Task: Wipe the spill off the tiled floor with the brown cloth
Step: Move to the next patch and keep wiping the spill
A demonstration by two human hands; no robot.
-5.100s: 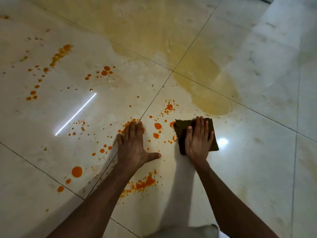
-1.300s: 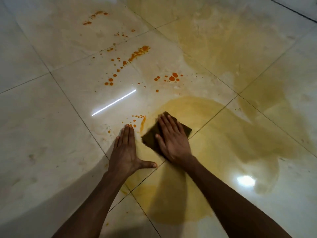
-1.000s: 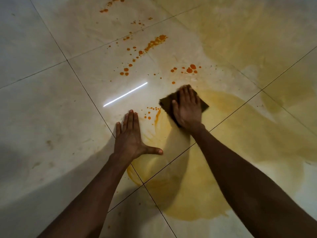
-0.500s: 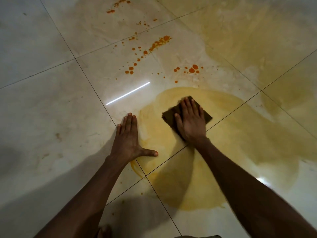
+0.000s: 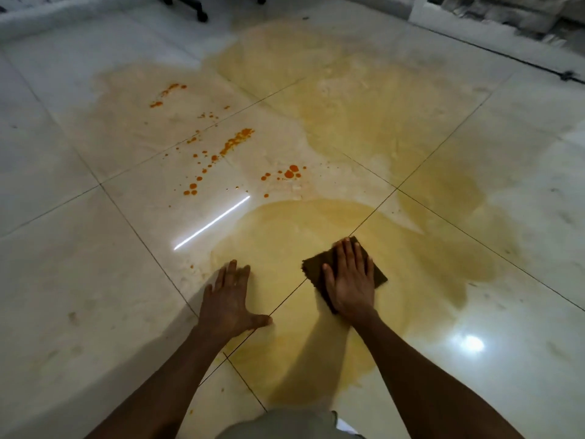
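Note:
My right hand [image 5: 349,280] lies flat, fingers spread, pressing the brown cloth [image 5: 311,267] onto the pale tiled floor [image 5: 63,280]. The cloth sticks out to the left and right of the palm. Around it spreads a wide yellow smear [image 5: 291,226] of wiped spill. Orange drops [image 5: 289,174] and a streak of orange spots [image 5: 235,141] sit farther away, up and left of the cloth. My left hand [image 5: 229,297] rests palm-down on the tile, left of the cloth, holding nothing.
More yellow staining [image 5: 364,99] covers the far tiles. Chair castors [image 5: 201,15] stand at the far edge, and a white wall base [image 5: 474,30] with a dark cable runs along the far right. My knee [image 5: 285,424] shows at the bottom.
My right hand has drawn the cloth back toward me and to the right. The small orange drops near my left hand are wiped away. The view has tilted up, showing more floor.

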